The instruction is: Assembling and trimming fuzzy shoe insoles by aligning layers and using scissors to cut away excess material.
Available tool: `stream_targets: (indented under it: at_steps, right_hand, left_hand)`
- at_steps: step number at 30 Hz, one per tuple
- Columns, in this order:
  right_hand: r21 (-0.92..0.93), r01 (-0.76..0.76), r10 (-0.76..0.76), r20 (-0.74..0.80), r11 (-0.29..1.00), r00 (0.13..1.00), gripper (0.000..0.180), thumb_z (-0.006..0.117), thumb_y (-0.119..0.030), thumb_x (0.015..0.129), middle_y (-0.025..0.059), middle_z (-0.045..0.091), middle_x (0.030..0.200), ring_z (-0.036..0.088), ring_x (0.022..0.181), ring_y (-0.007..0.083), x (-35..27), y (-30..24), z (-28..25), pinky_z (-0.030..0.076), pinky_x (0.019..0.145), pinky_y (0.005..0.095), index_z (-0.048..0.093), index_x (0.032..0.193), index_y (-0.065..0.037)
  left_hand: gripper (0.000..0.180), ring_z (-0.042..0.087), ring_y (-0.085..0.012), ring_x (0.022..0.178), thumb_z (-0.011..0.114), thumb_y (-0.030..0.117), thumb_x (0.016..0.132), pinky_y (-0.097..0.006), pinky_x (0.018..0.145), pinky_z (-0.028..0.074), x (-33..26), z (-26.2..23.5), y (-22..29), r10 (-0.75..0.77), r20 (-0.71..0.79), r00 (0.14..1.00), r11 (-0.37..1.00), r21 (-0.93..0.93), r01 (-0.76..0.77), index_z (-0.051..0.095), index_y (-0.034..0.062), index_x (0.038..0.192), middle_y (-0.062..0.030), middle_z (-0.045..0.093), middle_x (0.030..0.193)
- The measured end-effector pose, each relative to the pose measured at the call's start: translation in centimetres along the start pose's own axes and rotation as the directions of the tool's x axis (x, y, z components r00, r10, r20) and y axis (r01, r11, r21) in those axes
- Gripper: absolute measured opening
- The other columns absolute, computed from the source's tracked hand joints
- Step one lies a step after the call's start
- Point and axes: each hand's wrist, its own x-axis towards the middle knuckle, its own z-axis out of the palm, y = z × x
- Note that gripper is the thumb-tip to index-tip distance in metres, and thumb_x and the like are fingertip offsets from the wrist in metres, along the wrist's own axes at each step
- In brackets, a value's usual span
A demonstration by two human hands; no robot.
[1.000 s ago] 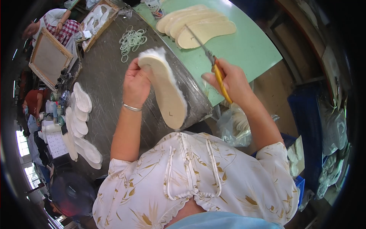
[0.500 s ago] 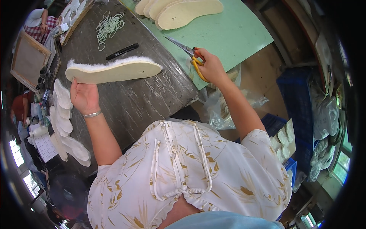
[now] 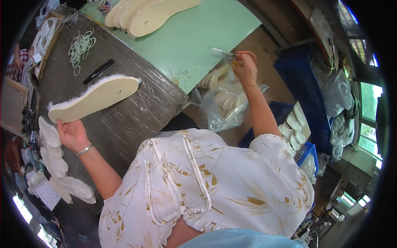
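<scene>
My left hand (image 3: pixel 74 135) is closed on one end of a cream insole (image 3: pixel 95 99) with a white fleecy edge. The insole lies tilted over the dark table, its free end up and to the right. Out to the right, my right hand (image 3: pixel 245 71) grips a pair of scissors (image 3: pixel 226 53) with orange and yellow handles. Their blades point left past the corner of the green board and are smeared by motion. Just above the insole, a black marker pen (image 3: pixel 98 71) rests on the table.
Several insoles (image 3: pixel 161 15) overlap on the green board (image 3: pixel 194 45). Pale rubber bands (image 3: pixel 81 47) lie in a heap beyond the marker. White fleecy insoles (image 3: pixel 56 155) line the left side. Clear bags of insoles (image 3: pixel 227 103) and blue crates (image 3: pixel 295 78) stand at right.
The view has swung, so the table and board sit further left. My right hand has carried the scissors off the board, out to the right. The insole stays in my left hand.
</scene>
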Motion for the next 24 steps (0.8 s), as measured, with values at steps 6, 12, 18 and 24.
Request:
stream_targets:
  at_steps: [6,12,18,24]
  right_hand:
    - [-0.476,-0.665,0.628,-0.264,0.576,0.732,0.036,0.062,-0.014,0.080,0.0109,0.063,0.117,0.057,0.111,0.0293,-9.2,16.4,-12.5,0.045,0.094,0.0381,0.055,0.114,-0.006]
    - [-0.382,-0.678,0.681,-0.152,0.628,0.716,0.033,0.063,-0.024,0.082,0.0149,0.067,0.100,0.065,0.093,0.0317,-8.2,10.6,-10.4,0.049,0.081,0.0419,0.063,0.111,-0.007]
    - [0.128,-0.511,0.504,0.079,0.850,0.860,0.035,0.069,-0.009,0.079,0.0147,0.068,0.097,0.068,0.083,0.0207,-1.1,3.9,-4.5,0.051,0.075,0.0303,0.062,0.112,-0.001]
    - [0.096,-0.058,0.016,0.387,0.994,0.922,0.026,0.071,-0.016,0.075,0.0058,0.066,0.108,0.061,0.099,0.0269,4.8,-8.9,-2.6,0.049,0.080,0.0365,0.062,0.097,-0.006]
  left_hand:
    - [0.030,0.052,-0.0277,0.117,0.050,0.010,0.092,-0.045,0.103,0.038,0.2,0.2,0.3,-0.019,0.006,1.000,0.990,0.139,0.018,0.053,-0.0027,0.119,-0.0155,0.058,0.123]
    - [0.033,0.051,-0.0290,0.119,0.051,0.013,0.095,-0.046,0.106,0.037,0.3,3.4,-0.3,-0.034,-0.135,0.990,0.965,0.253,0.067,0.049,-0.0031,0.123,-0.0156,0.056,0.125]
    - [0.026,0.056,-0.0250,0.113,0.050,0.013,0.096,-0.041,0.099,0.044,0.2,8.0,-3.4,0.012,-0.057,0.998,0.983,0.183,-0.002,0.053,-0.0010,0.118,-0.0134,0.059,0.119]
    - [0.026,0.054,-0.0261,0.116,0.050,0.010,0.094,-0.042,0.102,0.041,-1.2,7.3,-2.6,0.078,-0.106,0.991,0.983,0.174,-0.059,0.054,-0.0004,0.117,-0.0133,0.059,0.120]
